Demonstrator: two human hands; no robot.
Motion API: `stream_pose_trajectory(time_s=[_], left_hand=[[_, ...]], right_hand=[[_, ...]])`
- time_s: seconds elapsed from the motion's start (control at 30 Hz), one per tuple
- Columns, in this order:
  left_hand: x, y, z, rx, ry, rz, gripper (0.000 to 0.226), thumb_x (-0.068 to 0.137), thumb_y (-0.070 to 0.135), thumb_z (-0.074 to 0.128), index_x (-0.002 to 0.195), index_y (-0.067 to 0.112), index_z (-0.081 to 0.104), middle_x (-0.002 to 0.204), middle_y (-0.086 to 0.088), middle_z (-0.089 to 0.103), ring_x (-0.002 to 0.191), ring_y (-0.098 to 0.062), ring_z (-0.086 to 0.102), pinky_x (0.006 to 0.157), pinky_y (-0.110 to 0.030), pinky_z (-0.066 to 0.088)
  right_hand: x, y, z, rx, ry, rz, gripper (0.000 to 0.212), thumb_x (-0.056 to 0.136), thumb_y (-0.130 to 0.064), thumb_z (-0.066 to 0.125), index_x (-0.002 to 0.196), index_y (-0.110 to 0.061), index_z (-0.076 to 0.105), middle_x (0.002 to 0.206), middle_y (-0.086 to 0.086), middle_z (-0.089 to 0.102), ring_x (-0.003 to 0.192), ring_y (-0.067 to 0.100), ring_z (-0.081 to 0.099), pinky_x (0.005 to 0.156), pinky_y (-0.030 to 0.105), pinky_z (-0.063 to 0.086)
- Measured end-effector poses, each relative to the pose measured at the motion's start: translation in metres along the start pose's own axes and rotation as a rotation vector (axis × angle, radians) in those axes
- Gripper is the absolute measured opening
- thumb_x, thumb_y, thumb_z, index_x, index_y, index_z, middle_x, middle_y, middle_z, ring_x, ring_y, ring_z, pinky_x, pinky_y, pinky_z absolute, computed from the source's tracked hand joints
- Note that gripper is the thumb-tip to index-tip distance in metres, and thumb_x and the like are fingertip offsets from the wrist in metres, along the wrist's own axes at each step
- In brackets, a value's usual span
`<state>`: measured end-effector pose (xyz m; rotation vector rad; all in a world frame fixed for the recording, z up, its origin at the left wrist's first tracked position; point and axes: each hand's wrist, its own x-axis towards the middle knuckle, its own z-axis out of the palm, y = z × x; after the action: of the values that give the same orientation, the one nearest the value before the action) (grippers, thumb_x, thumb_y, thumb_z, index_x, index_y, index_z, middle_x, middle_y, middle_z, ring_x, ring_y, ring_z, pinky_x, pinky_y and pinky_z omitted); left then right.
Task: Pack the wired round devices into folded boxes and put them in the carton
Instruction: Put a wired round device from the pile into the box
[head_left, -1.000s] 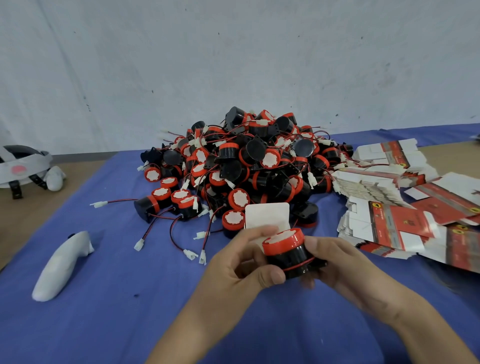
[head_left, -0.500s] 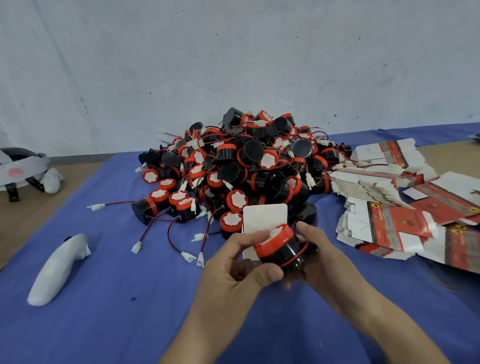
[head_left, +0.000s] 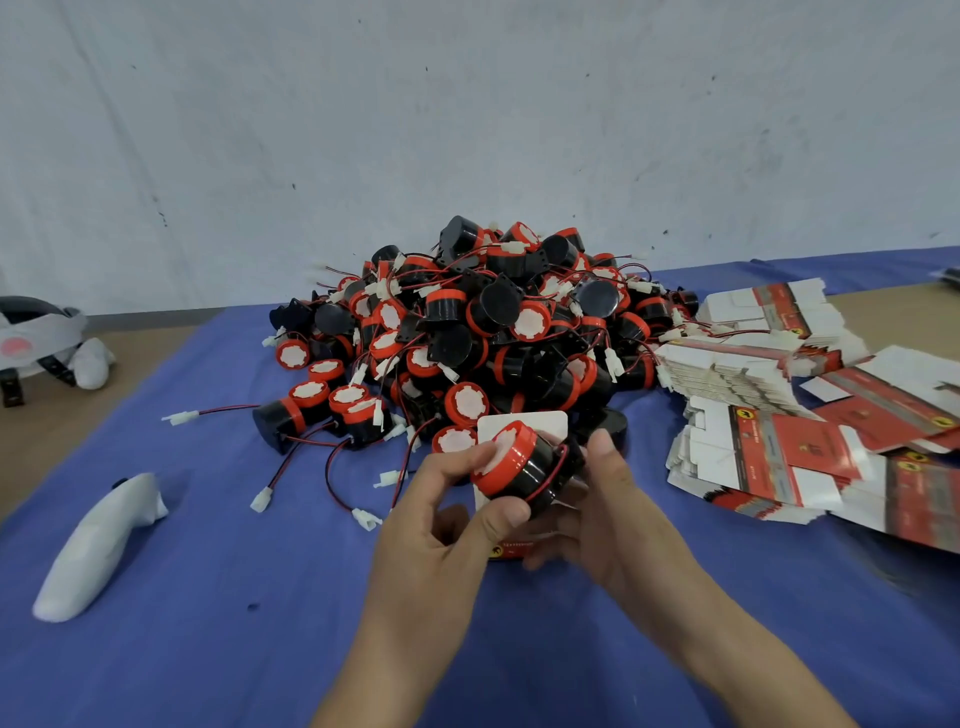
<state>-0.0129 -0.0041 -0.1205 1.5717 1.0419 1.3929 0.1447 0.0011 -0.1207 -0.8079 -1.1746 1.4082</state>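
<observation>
A black round device with a red rim and white face (head_left: 524, 467) is held just above the blue cloth, tilted so its face points up and left, its red-black wire looped round it. My left hand (head_left: 447, 525) grips it with thumb and fingers on the red rim. My right hand (head_left: 613, 514) holds its black back end. Behind and under the device is a small box (head_left: 524, 423) with a white flap up and a red printed side low by my palms. A big pile of the same wired devices (head_left: 483, 332) lies just beyond.
Stacks of flat red-and-white box blanks (head_left: 763, 452) lie to the right of the pile. A white controller (head_left: 98, 545) rests on the blue cloth (head_left: 234, 649) at left, and a white headset (head_left: 36, 338) sits on the bare table at far left. No carton is in view.
The device has tilted from face-up to leaning left, and both hands with it have shifted slightly up toward the pile against the box's white flap.
</observation>
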Motion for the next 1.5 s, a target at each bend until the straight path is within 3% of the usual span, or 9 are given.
stream_pose_trajectory(time_s=[0.13,0.5,0.7,0.9,1.03,1.17,1.23,1.37,1.5], left_hand=[[-0.001,-0.003,-0.001,0.065,-0.010,0.035,0.034,0.068,0.055,0.071,0.101,0.055,0.064,0.048,0.012,0.033,0.045,-0.005,0.029,0.044,-0.012,0.027],[0.001,-0.007,-0.003,0.117,-0.138,0.101,0.037,0.082,0.047,0.063,0.116,0.061,0.058,0.051,0.015,0.051,0.046,0.000,0.039,0.050,-0.008,0.034],[0.003,-0.011,-0.003,0.108,-0.046,0.064,0.033,0.079,0.049,0.062,0.108,0.065,0.060,0.055,-0.012,0.038,0.048,-0.004,0.032,0.048,-0.013,0.031],[0.011,-0.011,-0.015,0.161,0.115,0.029,0.045,0.092,0.019,0.068,0.106,0.061,0.062,0.064,-0.023,0.047,0.050,-0.011,0.034,0.047,-0.028,0.034],[0.011,-0.014,-0.020,0.227,0.118,0.108,0.043,0.091,0.004,0.068,0.109,0.044,0.067,0.051,0.011,0.042,0.044,-0.006,0.033,0.044,-0.005,0.031],[0.012,-0.016,-0.020,0.394,0.049,0.186,0.057,0.089,0.002,0.069,0.107,0.055,0.060,0.094,0.027,0.063,0.084,-0.008,0.051,0.066,0.000,0.040],[0.012,-0.016,-0.019,0.496,-0.011,0.185,0.062,0.091,0.010,0.065,0.106,0.069,0.053,0.114,0.037,0.058,0.083,-0.001,0.057,0.069,-0.006,0.042],[0.010,-0.011,-0.017,0.608,-0.108,0.200,0.061,0.092,0.024,0.052,0.112,0.079,0.036,0.130,0.050,0.040,0.107,0.006,0.063,0.075,-0.023,0.049],[0.009,-0.009,-0.019,0.687,-0.075,0.301,0.045,0.099,0.022,0.055,0.123,0.058,0.042,0.142,0.041,0.036,0.098,0.007,0.066,0.067,-0.041,0.056]], right_hand=[[-0.008,0.001,0.000,-0.146,0.022,-0.081,0.040,0.086,-0.061,0.063,0.119,-0.039,0.068,0.106,0.007,0.076,0.088,0.022,0.074,0.078,0.026,0.058],[-0.006,0.004,-0.007,-0.081,0.032,-0.059,0.042,0.088,-0.059,0.059,0.118,-0.032,0.071,0.111,0.013,0.074,0.094,0.030,0.073,0.083,0.031,0.058],[-0.006,0.005,-0.009,-0.140,-0.001,-0.105,0.043,0.092,-0.060,0.056,0.127,-0.039,0.065,0.116,0.008,0.074,0.101,0.028,0.074,0.083,0.028,0.059],[-0.009,-0.002,-0.024,-0.408,0.373,-0.319,0.038,0.090,-0.061,0.045,0.119,-0.043,0.062,0.094,-0.005,0.072,0.076,0.016,0.068,0.066,0.027,0.052],[-0.003,-0.001,-0.045,-0.590,0.428,-0.220,0.060,0.077,-0.066,0.049,0.132,-0.042,0.052,0.101,-0.026,0.062,0.086,-0.004,0.061,0.066,0.012,0.048],[0.003,0.012,-0.052,-0.750,0.200,0.020,0.108,0.067,-0.070,0.062,0.158,-0.041,0.013,0.140,-0.028,0.042,0.124,-0.009,0.047,0.095,0.018,0.045],[0.006,0.020,-0.051,-0.809,0.126,0.070,0.118,0.066,-0.065,0.066,0.160,-0.038,0.001,0.142,-0.031,0.037,0.133,-0.007,0.038,0.107,0.023,0.041],[0.011,0.029,-0.056,-0.847,0.021,0.066,0.083,0.085,-0.043,0.078,0.144,-0.062,0.022,0.129,-0.029,0.058,0.121,-0.006,0.054,0.108,0.032,0.047],[0.012,0.028,-0.059,-0.928,0.008,-0.010,0.067,0.085,-0.044,0.077,0.136,-0.064,0.038,0.124,-0.018,0.060,0.111,0.003,0.061,0.097,0.036,0.052]])
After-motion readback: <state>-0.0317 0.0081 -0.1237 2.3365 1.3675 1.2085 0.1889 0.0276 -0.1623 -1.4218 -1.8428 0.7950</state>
